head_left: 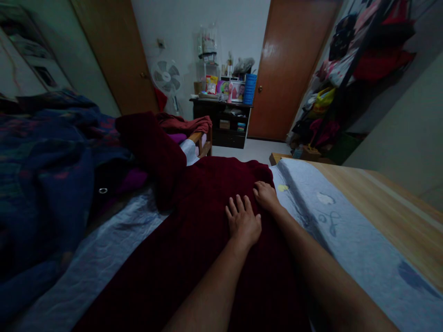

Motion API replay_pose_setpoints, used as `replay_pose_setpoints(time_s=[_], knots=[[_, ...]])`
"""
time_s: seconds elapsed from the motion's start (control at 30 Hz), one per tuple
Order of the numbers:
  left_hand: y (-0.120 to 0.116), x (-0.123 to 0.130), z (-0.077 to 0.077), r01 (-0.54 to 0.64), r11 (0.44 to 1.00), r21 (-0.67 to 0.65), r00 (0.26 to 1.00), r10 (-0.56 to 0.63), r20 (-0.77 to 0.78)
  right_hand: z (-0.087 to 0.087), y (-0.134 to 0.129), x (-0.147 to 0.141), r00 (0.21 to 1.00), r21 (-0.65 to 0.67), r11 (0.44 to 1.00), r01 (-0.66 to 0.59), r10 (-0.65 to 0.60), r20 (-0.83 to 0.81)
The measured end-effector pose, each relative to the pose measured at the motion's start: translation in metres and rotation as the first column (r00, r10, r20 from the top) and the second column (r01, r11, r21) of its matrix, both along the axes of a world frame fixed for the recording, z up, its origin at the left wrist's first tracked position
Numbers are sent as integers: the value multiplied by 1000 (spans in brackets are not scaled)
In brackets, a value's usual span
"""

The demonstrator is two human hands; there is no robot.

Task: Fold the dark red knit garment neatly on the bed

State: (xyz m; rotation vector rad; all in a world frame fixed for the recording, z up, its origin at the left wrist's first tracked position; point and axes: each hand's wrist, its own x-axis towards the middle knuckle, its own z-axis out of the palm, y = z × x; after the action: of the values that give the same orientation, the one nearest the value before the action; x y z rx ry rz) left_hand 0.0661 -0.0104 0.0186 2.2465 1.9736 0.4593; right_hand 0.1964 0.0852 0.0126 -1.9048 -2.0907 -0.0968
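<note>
A dark red garment lies spread over the bed, with one part of it, perhaps a sleeve, stretching to the upper left. My left hand rests palm down on the middle of the cloth, its fingers spread. Just beyond it to the right, my right hand touches the garment near its right edge. The fingers of that hand are bent over the cloth, and whether they pinch any of it is too dim to tell.
Blue patterned bedding is heaped on the left. A wooden board runs along the right side. Farther back stand a fan, a dark cabinet with items on top, two doors and hanging clothes.
</note>
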Motion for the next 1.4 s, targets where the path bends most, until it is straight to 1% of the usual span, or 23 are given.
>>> replay_pose_setpoints(time_s=[0.1,0.23,0.4,0.6,0.73,0.9,1.07,1.17,1.27,1.4], knots=[[0,-1,-2,8,1000,10,1000,-9,5,-7,0,2,999,-10,1000,-6,5,-44],[0,-3,-7,22,999,46,1000,-23,5,-10,-3,3,993,-59,998,-25,19,-113],[0,-3,-6,11,999,47,1000,-11,1,-12,-22,3,990,-85,995,-55,43,-136],[-2,-6,1,-4,1000,29,999,3,43,-17,-54,2,984,-59,996,-60,49,-171],[-3,-8,3,-7,1000,27,997,5,75,-12,-80,-4,985,-97,994,-58,41,-165],[-4,-7,1,-13,999,45,997,9,79,-2,-123,-17,993,-159,985,-61,44,-110],[-4,-7,-3,-5,998,62,997,1,71,2,-168,-30,997,-124,992,-34,26,-70],[-4,-7,-5,-3,997,80,998,-3,70,4,-191,-38,998,-113,994,-12,6,-59],[-3,-6,-4,-8,997,76,998,3,62,6,-207,-46,998,-126,991,36,-42,-46],[-1,-5,-4,-4,998,62,997,-1,71,5,-217,-55,995,-119,988,101,-104,-13]])
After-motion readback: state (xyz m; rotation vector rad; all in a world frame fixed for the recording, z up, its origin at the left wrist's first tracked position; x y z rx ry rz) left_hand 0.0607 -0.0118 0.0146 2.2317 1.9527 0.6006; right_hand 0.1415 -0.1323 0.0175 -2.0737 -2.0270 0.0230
